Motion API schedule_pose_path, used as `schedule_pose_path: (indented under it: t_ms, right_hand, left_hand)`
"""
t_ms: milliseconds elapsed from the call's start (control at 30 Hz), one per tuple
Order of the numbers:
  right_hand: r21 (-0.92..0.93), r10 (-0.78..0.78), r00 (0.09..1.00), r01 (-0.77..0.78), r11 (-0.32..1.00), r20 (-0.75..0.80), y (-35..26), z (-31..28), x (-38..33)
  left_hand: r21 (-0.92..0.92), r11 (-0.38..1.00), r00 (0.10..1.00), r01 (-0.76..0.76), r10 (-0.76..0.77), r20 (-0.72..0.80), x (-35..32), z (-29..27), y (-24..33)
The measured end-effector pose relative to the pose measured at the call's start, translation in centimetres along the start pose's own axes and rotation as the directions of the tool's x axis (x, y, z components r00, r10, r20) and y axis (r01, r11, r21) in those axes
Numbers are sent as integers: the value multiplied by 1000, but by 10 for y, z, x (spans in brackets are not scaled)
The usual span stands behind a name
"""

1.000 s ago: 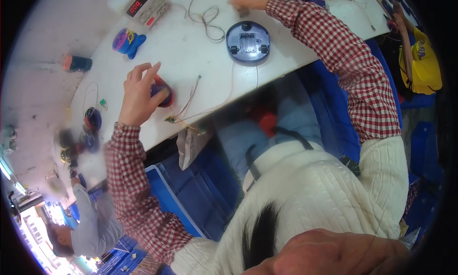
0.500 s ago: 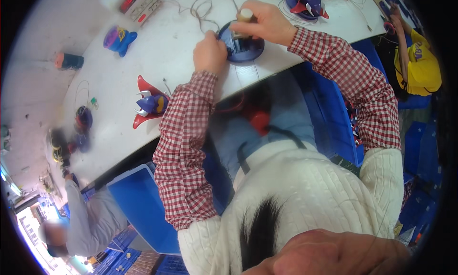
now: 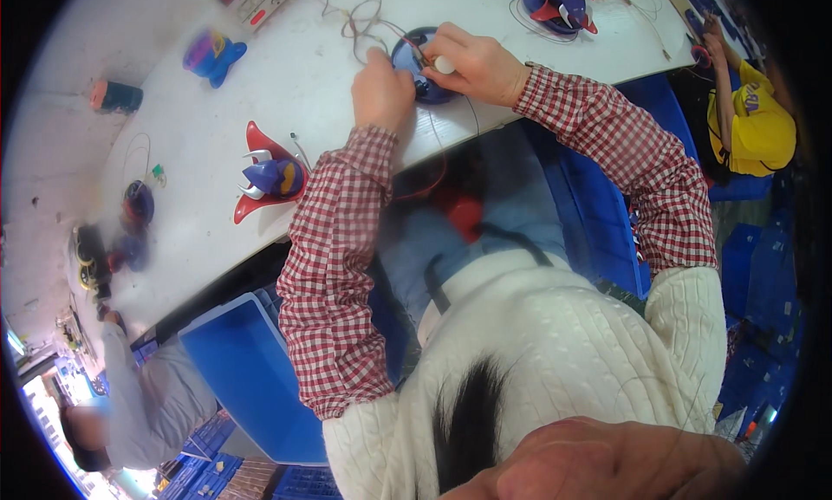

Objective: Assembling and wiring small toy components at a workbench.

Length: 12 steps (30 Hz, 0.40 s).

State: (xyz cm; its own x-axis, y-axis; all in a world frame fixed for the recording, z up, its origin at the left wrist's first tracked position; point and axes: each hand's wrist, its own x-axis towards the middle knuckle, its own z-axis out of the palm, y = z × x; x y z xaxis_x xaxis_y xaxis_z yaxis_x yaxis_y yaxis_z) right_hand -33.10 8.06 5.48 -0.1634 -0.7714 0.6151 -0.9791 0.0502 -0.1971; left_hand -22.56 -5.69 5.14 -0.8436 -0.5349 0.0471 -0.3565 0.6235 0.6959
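On the white table sits a round dark-blue plastic base (image 3: 405, 56), its inside partly covered by my hands. My left hand (image 3: 383, 93) is closed at its left rim, thumb and fingers against the edge. In my right hand (image 3: 481, 67) is a tool with a cream rounded handle (image 3: 444, 64); the fingers are wrapped round it over the base, and its tip is hidden. Thin wires (image 3: 364, 23) run across the table beside the base. By my left sleeve lies a red, purple and white winged toy figure (image 3: 276, 178).
A power supply box (image 3: 264, 4) stands at the back left, near a blue-purple toy part (image 3: 212, 58) and a dark cylinder with an orange end (image 3: 115, 96). Another toy (image 3: 559, 4) sits at the back right. Blue bins (image 3: 251, 370) flank me. People work at far left and right.
The tool in my right hand has gone from upright to tilted, and that hand has shifted lower. The base's interior shows less of its inner part. The whole view has shifted slightly.
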Motion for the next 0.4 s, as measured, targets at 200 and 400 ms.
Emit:
schedule_pose_path:
  t_ms: [200, 400]
  right_hand:
    - [32, 123, 986, -127, 991, 110, 0, -2, 9]
    - [52, 221, 961, -232, 971, 167, 14, 8, -2]
  left_hand:
    - [-117, 993, 999, 33, -33, 6, 2, 6, -5]
    - [-51, 999, 998, -16, 13, -56, -6, 17, 0]
